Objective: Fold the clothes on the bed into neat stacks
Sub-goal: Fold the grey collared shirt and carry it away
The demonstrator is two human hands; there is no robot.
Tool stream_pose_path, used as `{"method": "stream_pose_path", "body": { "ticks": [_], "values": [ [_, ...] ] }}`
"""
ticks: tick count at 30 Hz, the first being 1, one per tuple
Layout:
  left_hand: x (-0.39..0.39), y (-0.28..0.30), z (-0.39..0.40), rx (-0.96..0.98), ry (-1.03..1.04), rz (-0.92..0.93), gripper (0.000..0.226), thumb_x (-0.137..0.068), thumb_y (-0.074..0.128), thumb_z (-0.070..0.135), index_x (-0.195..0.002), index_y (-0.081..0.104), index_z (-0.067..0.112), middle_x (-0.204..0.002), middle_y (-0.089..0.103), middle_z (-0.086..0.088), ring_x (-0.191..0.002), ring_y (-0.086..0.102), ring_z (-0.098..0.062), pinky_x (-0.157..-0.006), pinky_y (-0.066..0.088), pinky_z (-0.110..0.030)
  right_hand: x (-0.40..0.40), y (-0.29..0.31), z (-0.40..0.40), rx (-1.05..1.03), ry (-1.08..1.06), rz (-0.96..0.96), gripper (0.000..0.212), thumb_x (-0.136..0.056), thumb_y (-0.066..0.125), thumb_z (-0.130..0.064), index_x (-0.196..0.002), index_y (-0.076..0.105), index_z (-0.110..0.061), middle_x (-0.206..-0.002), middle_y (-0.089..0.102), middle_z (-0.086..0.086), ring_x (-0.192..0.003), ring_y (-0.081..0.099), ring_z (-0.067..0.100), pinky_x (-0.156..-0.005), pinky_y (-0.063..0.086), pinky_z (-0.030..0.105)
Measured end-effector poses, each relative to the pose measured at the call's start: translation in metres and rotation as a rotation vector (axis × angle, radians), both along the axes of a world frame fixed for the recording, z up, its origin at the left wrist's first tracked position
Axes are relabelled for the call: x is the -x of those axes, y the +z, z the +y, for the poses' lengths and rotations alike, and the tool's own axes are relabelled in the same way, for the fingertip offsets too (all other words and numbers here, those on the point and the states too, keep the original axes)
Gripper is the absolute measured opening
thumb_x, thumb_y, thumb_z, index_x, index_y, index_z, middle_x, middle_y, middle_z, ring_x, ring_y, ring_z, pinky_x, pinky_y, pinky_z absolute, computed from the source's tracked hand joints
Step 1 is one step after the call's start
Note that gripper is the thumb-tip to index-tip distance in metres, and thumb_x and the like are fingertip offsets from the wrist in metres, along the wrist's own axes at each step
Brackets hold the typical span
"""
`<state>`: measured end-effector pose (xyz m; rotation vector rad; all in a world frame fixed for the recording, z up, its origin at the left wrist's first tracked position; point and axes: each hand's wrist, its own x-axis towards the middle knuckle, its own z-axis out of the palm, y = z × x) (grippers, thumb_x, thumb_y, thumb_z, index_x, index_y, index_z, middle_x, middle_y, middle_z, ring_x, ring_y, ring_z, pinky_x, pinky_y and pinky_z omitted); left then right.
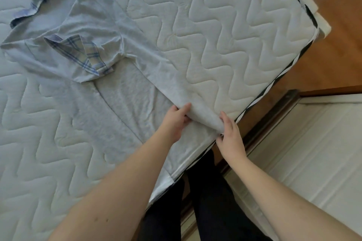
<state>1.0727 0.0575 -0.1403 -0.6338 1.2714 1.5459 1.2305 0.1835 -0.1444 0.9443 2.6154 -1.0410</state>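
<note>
A light grey polo shirt [117,92] with blue plaid trim on its collar and sleeve cuff lies spread on the white quilted mattress [225,31]. Its collar end is at the upper left and its hem reaches the mattress's near edge. One long side is folded over the body, with the plaid-cuffed sleeve [86,55] lying on top. My left hand [175,121] pinches the folded edge near the hem. My right hand [230,135] pinches the hem corner at the mattress edge, and the cloth arches up between the two hands.
The mattress's right edge has black-and-white trim [274,82] and drops to a wooden floor [340,31]. A white panelled surface [305,152] lies at the lower right. My dark-clothed legs [205,201] stand against the near edge.
</note>
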Motion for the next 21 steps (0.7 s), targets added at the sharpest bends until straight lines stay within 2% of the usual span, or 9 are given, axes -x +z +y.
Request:
{"method": "stream_pose_path", "body": {
  "ticks": [4,6,8,11,15,17,21],
  "values": [
    [0.001,0.001,0.003,0.024,0.008,-0.002,0.015,-0.100,0.055,0.022,-0.113,0.059,0.016,-0.091,0.075,0.000,-0.070,0.072,-0.013,-0.063,0.059,-0.032,-0.006,-0.007,0.014,0.146,-0.139,0.010,0.073,-0.083,0.072,-0.004,-0.146,0.039,-0.018,-0.126,0.057,0.000,-0.116,0.051,0.016,-0.101,0.040,0.027],
    [0.004,0.005,0.005,0.064,0.033,-0.023,0.014,-0.100,0.055,0.022,-0.111,0.059,0.014,-0.079,0.071,0.001,-0.054,0.065,-0.009,-0.050,0.053,-0.025,-0.006,-0.008,0.017,0.179,-0.182,0.000,0.066,-0.085,0.072,-0.008,-0.143,0.044,-0.023,-0.123,0.055,-0.005,-0.113,0.052,0.012,-0.098,0.044,0.030],
    [0.006,0.006,0.006,0.122,0.027,-0.054,0.011,-0.100,0.056,0.023,-0.107,0.058,0.014,-0.080,0.062,-0.001,-0.051,0.055,-0.009,-0.044,0.045,-0.022,-0.005,-0.008,0.018,0.164,-0.145,0.002,0.057,-0.087,0.069,-0.008,-0.138,0.050,-0.024,-0.119,0.054,-0.010,-0.112,0.052,0.012,-0.098,0.047,0.036],
    [0.006,0.003,0.004,0.171,-0.005,-0.079,0.018,-0.099,0.057,0.028,-0.110,0.060,0.015,-0.092,0.066,-0.003,-0.066,0.060,-0.014,-0.053,0.050,-0.026,-0.002,-0.009,0.015,0.195,-0.121,-0.023,0.054,-0.085,0.068,-0.009,-0.134,0.053,-0.025,-0.120,0.056,-0.012,-0.112,0.051,0.008,-0.100,0.046,0.038],
    [-0.006,0.001,-0.004,0.143,-0.094,-0.015,0.034,-0.091,0.066,0.043,-0.113,0.066,0.017,-0.100,0.076,-0.001,-0.085,0.073,-0.016,-0.066,0.057,-0.026,0.003,-0.010,0.006,0.251,-0.112,-0.006,0.060,-0.079,0.076,-0.026,-0.134,0.053,-0.024,-0.127,0.056,-0.009,-0.116,0.051,0.008,-0.100,0.044,0.031],
    [-0.017,0.000,-0.008,0.075,-0.160,-0.010,0.038,-0.089,0.070,0.039,-0.119,0.064,0.015,-0.105,0.076,0.000,-0.095,0.073,-0.016,-0.075,0.057,-0.025,0.001,-0.010,0.001,0.282,-0.180,0.005,0.059,-0.079,0.075,-0.031,-0.134,0.053,-0.026,-0.126,0.057,-0.008,-0.113,0.052,0.007,-0.095,0.044,0.027],
    [-0.036,0.002,-0.010,-0.013,-0.222,-0.022,0.036,-0.091,0.070,0.029,-0.122,0.062,0.013,-0.111,0.074,-0.003,-0.101,0.071,-0.022,-0.076,0.058,-0.026,-0.001,-0.011,-0.001,0.364,-0.460,-0.003,0.036,-0.090,0.056,-0.012,-0.122,0.063,-0.028,-0.105,0.066,-0.012,-0.099,0.062,0.010,-0.083,0.051,0.026]
  ]
}}
